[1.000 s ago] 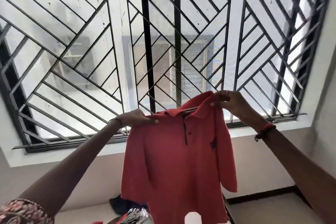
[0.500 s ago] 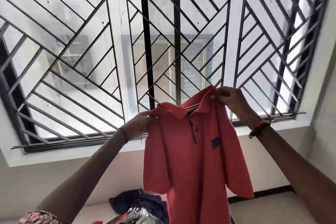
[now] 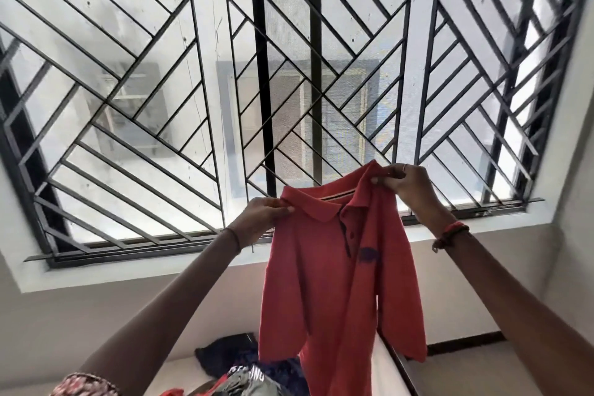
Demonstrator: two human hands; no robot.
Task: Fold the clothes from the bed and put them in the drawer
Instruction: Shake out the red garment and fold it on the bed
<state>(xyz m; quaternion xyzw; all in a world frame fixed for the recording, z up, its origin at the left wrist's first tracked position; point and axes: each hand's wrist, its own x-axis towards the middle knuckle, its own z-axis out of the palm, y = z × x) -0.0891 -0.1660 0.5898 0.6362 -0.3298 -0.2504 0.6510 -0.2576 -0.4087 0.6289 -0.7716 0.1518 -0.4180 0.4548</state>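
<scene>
The left hand (image 3: 263,217) has edged right since a moment ago, so the red polo shirt (image 3: 324,292) hangs narrower. Each hand pinches a shoulder beside the collar, with the right hand (image 3: 408,185) higher. The shirt dangles below them, in front of the window grille (image 3: 160,106). Its hem is cut off at the bottom edge, and it partly hides the clothes pile (image 3: 238,360) on the far side.

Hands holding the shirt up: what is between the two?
In the head view, the collar of the red shirt spans the gap from the left hand to the right hand, each pinching a shoulder; the window bars stand behind.
</scene>
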